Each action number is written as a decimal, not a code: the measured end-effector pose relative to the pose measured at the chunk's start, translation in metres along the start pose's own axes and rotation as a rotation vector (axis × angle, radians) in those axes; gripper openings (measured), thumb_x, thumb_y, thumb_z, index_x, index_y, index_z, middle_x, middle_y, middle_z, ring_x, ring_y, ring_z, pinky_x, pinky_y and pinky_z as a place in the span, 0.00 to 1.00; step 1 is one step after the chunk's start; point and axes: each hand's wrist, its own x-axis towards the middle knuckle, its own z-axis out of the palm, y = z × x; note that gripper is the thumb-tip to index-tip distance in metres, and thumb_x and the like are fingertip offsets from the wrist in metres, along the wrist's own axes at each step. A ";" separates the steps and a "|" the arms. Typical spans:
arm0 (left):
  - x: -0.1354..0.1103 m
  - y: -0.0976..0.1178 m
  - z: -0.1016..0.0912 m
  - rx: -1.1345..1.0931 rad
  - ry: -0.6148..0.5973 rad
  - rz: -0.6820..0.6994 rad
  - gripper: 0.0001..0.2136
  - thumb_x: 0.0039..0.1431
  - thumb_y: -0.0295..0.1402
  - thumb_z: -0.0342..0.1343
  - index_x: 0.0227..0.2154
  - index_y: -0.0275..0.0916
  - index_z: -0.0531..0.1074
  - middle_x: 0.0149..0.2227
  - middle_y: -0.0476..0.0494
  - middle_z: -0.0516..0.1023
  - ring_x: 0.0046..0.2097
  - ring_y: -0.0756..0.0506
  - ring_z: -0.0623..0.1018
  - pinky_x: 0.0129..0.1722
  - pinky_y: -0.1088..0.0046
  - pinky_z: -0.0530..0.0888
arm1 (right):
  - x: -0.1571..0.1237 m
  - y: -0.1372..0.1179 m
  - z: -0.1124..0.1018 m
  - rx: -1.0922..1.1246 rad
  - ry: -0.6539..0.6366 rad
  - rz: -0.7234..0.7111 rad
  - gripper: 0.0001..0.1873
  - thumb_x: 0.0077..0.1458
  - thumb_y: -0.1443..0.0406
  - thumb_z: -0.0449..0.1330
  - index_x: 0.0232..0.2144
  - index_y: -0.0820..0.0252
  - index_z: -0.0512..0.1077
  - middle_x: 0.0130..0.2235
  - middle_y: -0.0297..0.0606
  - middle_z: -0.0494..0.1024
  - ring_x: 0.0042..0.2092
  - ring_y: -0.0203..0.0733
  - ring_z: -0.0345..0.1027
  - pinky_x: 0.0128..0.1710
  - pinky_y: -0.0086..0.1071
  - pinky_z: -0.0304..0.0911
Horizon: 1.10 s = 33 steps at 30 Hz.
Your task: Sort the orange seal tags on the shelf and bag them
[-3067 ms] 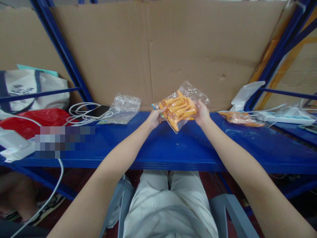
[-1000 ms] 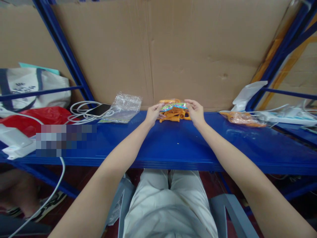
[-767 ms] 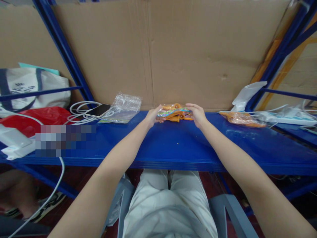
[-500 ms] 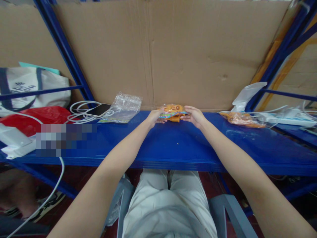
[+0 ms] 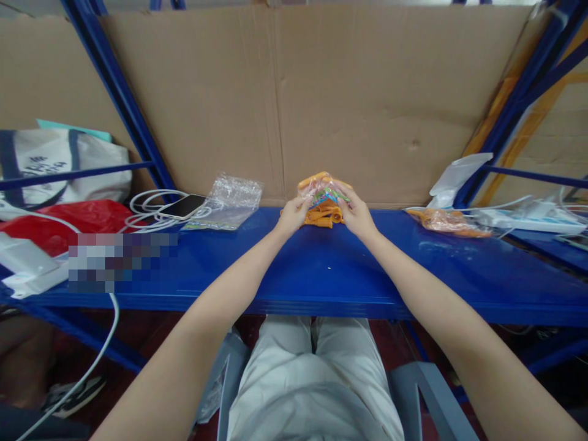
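Clear plastic bag (image 5: 323, 185), bright strip (image 5: 329, 196) bent to peak, over orange pieces (image 5: 322, 217) at blue shelf (image 5: 321, 275); left hand (image 5: 294, 214), right hand (image 5: 358, 211) pinching 1 side each; step, apparently: bending bag; next move calls for even 2-handed hold (whether lower pieces lie loose, unclear).

White canvas tote bag (image 5: 94, 153) with navy-blue trim: dark, brush-like lettering (image 5: 43, 164) on its side, characters not legible. Clear plastic bag of orange plastic pieces (image 5: 315, 180): blue-and-green printed band (image 5: 327, 196), wording too small to read. Flat, crinkled clear plastic bag (image 5: 234, 199) on the blue worktop (image 5: 331, 278): narrow printed strip along its near edge, likewise unreadable.
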 end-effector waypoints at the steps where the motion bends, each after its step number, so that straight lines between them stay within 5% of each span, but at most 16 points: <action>1: 0.000 -0.001 -0.001 0.009 0.003 0.010 0.17 0.61 0.48 0.59 0.47 0.44 0.81 0.60 0.46 0.76 0.69 0.41 0.64 0.68 0.59 0.61 | 0.000 -0.004 0.000 0.053 0.026 0.037 0.23 0.64 0.53 0.55 0.59 0.48 0.70 0.63 0.39 0.71 0.67 0.46 0.59 0.69 0.49 0.50; 7: 0.000 -0.009 -0.011 -0.060 0.045 -0.240 0.16 0.56 0.48 0.64 0.34 0.39 0.82 0.38 0.42 0.85 0.54 0.39 0.80 0.51 0.65 0.77 | 0.006 -0.022 0.001 0.336 0.148 0.415 0.11 0.54 0.66 0.64 0.41 0.55 0.79 0.52 0.40 0.80 0.58 0.44 0.71 0.60 0.41 0.65; 11: 0.001 -0.010 -0.014 -0.154 0.137 -0.569 0.27 0.61 0.57 0.52 0.35 0.35 0.81 0.25 0.38 0.81 0.37 0.40 0.84 0.40 0.67 0.79 | 0.005 -0.030 -0.002 0.515 0.145 0.603 0.13 0.55 0.69 0.60 0.42 0.55 0.78 0.47 0.36 0.83 0.47 0.40 0.78 0.49 0.38 0.73; 14: 0.001 -0.007 -0.013 -0.174 0.070 -0.761 0.27 0.64 0.54 0.46 0.36 0.36 0.80 0.23 0.39 0.80 0.29 0.43 0.81 0.35 0.69 0.78 | 0.004 -0.039 -0.005 0.593 0.129 0.663 0.14 0.54 0.72 0.58 0.41 0.55 0.77 0.44 0.34 0.83 0.40 0.37 0.80 0.44 0.34 0.74; 18: 0.000 -0.004 -0.012 -0.210 -0.006 -0.786 0.16 0.62 0.45 0.51 0.35 0.39 0.79 0.25 0.42 0.81 0.25 0.47 0.78 0.31 0.72 0.77 | 0.005 -0.046 -0.010 0.648 0.110 0.720 0.11 0.53 0.73 0.56 0.36 0.58 0.76 0.36 0.35 0.84 0.32 0.37 0.79 0.38 0.33 0.75; 26: 0.000 -0.014 -0.026 -0.158 -0.033 -0.899 0.29 0.62 0.59 0.45 0.33 0.38 0.79 0.23 0.37 0.79 0.25 0.43 0.78 0.29 0.68 0.76 | 0.008 -0.032 -0.026 0.570 0.168 0.942 0.15 0.64 0.58 0.56 0.47 0.59 0.72 0.24 0.36 0.80 0.22 0.39 0.74 0.28 0.33 0.74; 33: -0.002 -0.013 -0.016 -0.138 -0.037 -0.781 0.17 0.67 0.41 0.50 0.33 0.38 0.80 0.34 0.39 0.84 0.27 0.49 0.79 0.30 0.74 0.76 | 0.002 -0.022 -0.026 0.516 -0.223 1.067 0.25 0.62 0.44 0.56 0.41 0.59 0.73 0.25 0.40 0.81 0.18 0.36 0.69 0.18 0.26 0.67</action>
